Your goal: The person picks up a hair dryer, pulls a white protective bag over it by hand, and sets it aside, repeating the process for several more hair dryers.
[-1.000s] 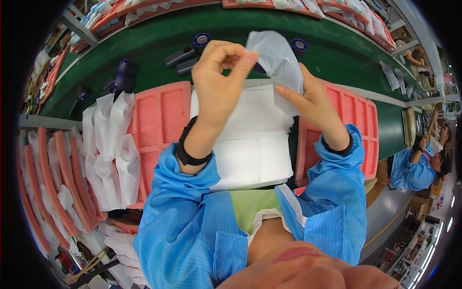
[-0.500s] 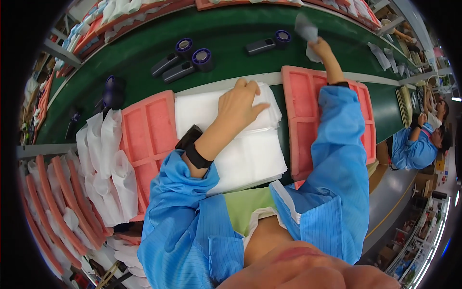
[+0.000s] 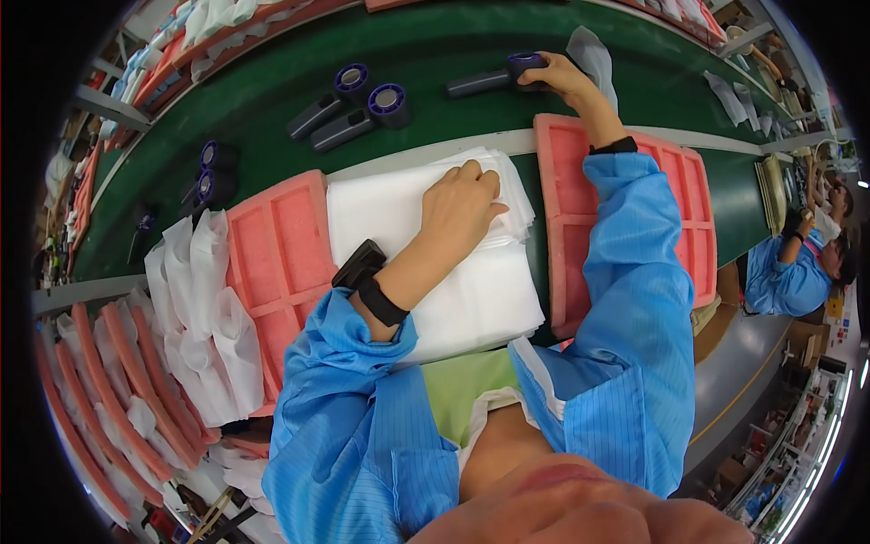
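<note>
My right hand grips the round head of a dark grey hair dryer with a purple ring, lying on the green belt. Just behind that hand stands a translucent white packing sleeve on the belt. My left hand rests on a stack of white packing sleeves, its fingers curled at the upper layer; their tips are partly hidden. Two more hair dryers lie side by side on the belt, left of the one I grip.
Pink foam trays flank the stack, another under my right arm. Wrapped items lie on the left tray. More dryers sit at the belt's left, and filled trays stand lower left. Co-workers are at far right.
My right hand has moved left from the sleeve, which now stands on the belt, and has taken hold of the hair dryer's head. My left hand's fingers have curled in on the stack.
</note>
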Motion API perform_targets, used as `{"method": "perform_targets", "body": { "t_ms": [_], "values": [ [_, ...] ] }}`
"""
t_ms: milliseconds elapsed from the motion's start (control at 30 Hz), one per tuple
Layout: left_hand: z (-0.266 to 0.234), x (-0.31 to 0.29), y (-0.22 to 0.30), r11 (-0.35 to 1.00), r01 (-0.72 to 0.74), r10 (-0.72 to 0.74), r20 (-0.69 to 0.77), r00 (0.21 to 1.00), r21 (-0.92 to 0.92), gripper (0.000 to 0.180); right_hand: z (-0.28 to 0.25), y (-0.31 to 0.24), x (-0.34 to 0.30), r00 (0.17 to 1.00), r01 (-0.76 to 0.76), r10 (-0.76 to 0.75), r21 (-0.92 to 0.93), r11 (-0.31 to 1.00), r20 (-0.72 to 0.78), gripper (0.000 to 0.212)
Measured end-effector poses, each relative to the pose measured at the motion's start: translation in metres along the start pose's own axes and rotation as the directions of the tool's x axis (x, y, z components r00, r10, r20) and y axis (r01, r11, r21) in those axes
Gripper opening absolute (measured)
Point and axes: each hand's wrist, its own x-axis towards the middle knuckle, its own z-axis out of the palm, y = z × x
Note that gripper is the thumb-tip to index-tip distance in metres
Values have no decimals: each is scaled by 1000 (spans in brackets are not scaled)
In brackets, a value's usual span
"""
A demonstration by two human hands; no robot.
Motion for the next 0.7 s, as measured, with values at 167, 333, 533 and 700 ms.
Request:
{"method": "perform_targets", "body": {
  "t_ms": [167,333,533,700],
  "values": [
    [-9,1,-5,993,94,-87,97,991,-72,27,-1,-62,-61,972,235,-235,-23,972,16,52],
    [-26,3,0,942,201,-184,85,979,-269,22,-17,-89,-120,838,545,-546,61,836,3,53],
    [-24,-1,-7,987,135,-120,152,981,-91,19,-25,-102,-146,716,696,-691,-36,717,100,53],
    [-33,4,-18,930,198,-126,235,964,-310,18,-42,-97,-151,700,712,-694,-86,697,167,53]
  ]
}}
